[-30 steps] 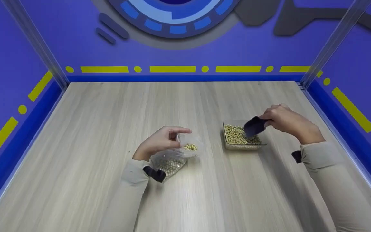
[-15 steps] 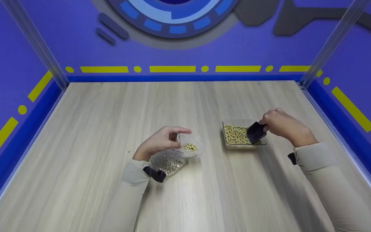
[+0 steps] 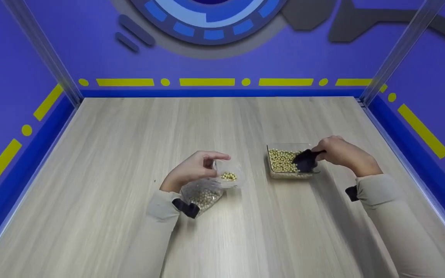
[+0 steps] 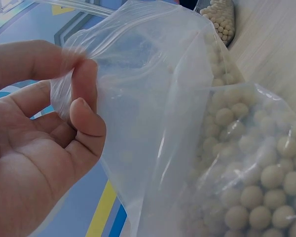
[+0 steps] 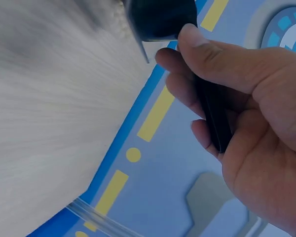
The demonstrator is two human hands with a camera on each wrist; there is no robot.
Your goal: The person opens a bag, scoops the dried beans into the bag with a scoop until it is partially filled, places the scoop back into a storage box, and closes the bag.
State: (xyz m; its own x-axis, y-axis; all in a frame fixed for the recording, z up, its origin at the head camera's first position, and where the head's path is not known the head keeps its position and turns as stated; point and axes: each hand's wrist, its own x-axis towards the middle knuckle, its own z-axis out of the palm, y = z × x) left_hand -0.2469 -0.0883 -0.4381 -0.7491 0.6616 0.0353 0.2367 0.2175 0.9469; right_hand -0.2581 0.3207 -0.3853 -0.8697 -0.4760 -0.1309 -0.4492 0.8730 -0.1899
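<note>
A clear plastic zip bag point(image 4: 138, 98) of round, pale yellow-green beads or dried peas stands on the table, its mouth held open. My left hand point(image 3: 192, 170) pinches the bag's edge between curled fingers and thumb; the left wrist view shows the thin film between them. My right hand point(image 3: 344, 152) grips the black handle of a small scoop point(image 3: 305, 160), as the right wrist view also shows. The scoop's blade dips into a clear rectangular container point(image 3: 290, 176) filled with the same round pieces. What lies in the scoop is hidden.
The wood-grain table point(image 3: 129, 131) is bounded at the back and both sides by blue walls point(image 3: 214, 65) with yellow markings. The container stands to the right of the bag, with bare tabletop between them.
My right hand has lowered a little, and the scoop has moved down among the pieces at the container's right side, then tipped leftward. The left hand and bag look the same.
</note>
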